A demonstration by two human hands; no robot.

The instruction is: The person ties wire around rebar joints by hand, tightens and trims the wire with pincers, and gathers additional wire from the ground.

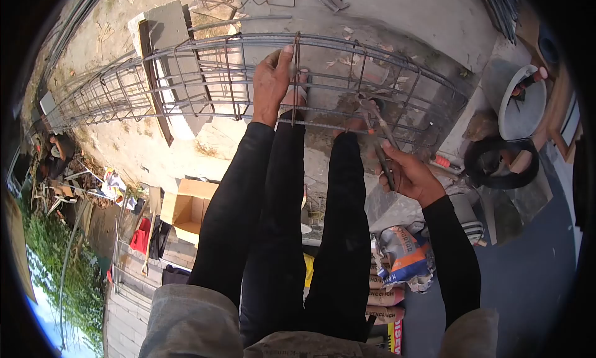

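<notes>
A long rebar cage (329,43), made of lengthwise bars and square stirrups, stretches across the view in front of me. My left hand (272,88) is closed on the cage, its thumb pressed by a stirrup (295,79) near the upper bars. In my right hand (413,177) is a pair of tying pincers (386,134), its handles pointing down into the palm. The pincers' jaws lie at the cage's near side, close to another stirrup. Whether they grip a wire is too small to tell. My feet are beneath the cage.
A pale slab (177,79) lies under the cage at left. On the right are a bucket (523,103) with tools and a black coil (470,172). Cement bags (406,259) and a cardboard box (190,210) stand nearer me. Another person (57,153) is at far left.
</notes>
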